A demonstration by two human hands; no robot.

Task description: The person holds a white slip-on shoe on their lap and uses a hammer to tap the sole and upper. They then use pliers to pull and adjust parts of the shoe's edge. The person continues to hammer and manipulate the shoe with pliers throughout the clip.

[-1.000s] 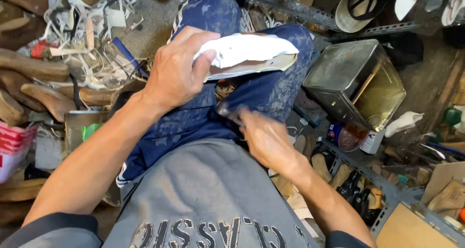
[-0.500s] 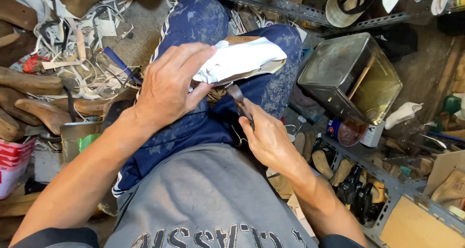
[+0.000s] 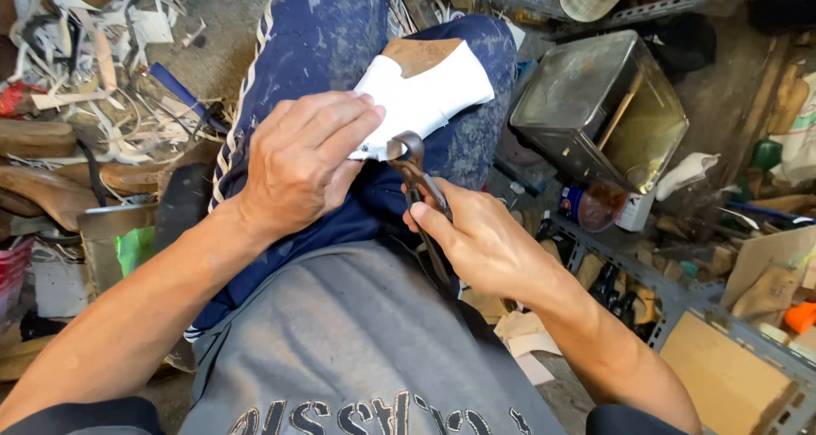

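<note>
1. Head view, looking straight down: a grey shirt fills the bottom of the frame, and just above it the right hand (image 3: 480, 244) is wrapped tight around the handles of dark metal pincers (image 3: 416, 176), fingers closed on them.
2. The pincers' rounded head points up and away from the body, and it sits right at the near edge of the white upper; whether the jaws actually bite the edge I cannot tell.
3. The left hand (image 3: 297, 163) lies over the shoe piece (image 3: 425, 86) from the left, fingers together and curled down, pressing on its white material and pinning it to the knee.
4. The piece itself: white upper wrapped over a form, with a tan-brown patch showing at the far end. It rests on the lap, on blue speckled trousers (image 3: 323, 35).
5. Further right stands a big square metal tin (image 3: 599, 103), open and dull grey; just below it a small round container (image 3: 586, 207) with a blue band.
6. Far left, a heap of pale scraps (image 3: 93, 69) and wooden lasts (image 3: 38, 188) covers the floor.
</note>
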